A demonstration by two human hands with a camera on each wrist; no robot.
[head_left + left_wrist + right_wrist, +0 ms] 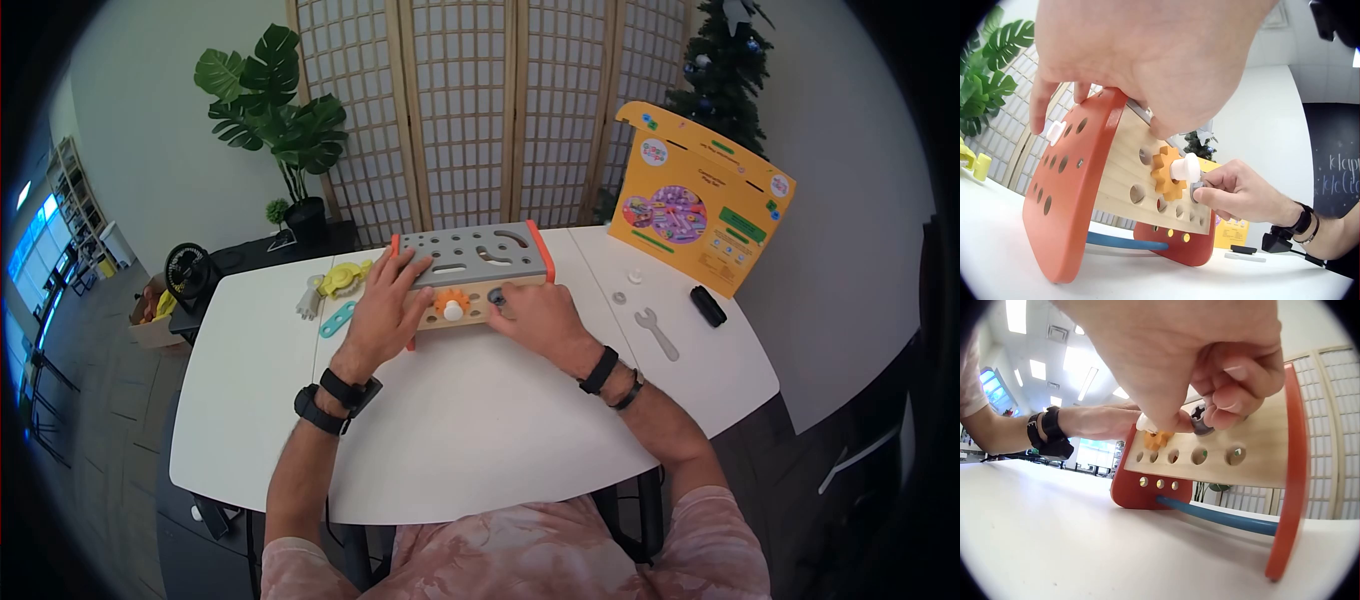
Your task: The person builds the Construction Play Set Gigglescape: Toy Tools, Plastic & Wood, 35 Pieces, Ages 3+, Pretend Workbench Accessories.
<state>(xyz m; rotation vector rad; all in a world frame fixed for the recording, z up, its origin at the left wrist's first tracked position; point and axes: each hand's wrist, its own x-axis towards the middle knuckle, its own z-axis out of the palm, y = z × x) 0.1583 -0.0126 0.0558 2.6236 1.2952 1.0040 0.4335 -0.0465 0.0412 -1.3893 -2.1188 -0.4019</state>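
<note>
1. Head: I see a toy workbench (pixel 520 268) on the white table (pixel 480 440). The left hand (pixel 383 308) lies over its left side, fingers extended, clasping nothing; the right hand (pixel 545 320) pinches a grey piece (pixel 495 297) at the front panel, right of the orange gear (pixel 441 301).
2. Left wrist: the red side panel (pixel 1075 187) looks stiff and sturdy; I'd brace the bench by its edge.
3. Right wrist: thumb and finger hold the cross-slotted piece. I judge it light, hard, perhaps slippery, best taken by its rim; its depth I can't tell.
</note>
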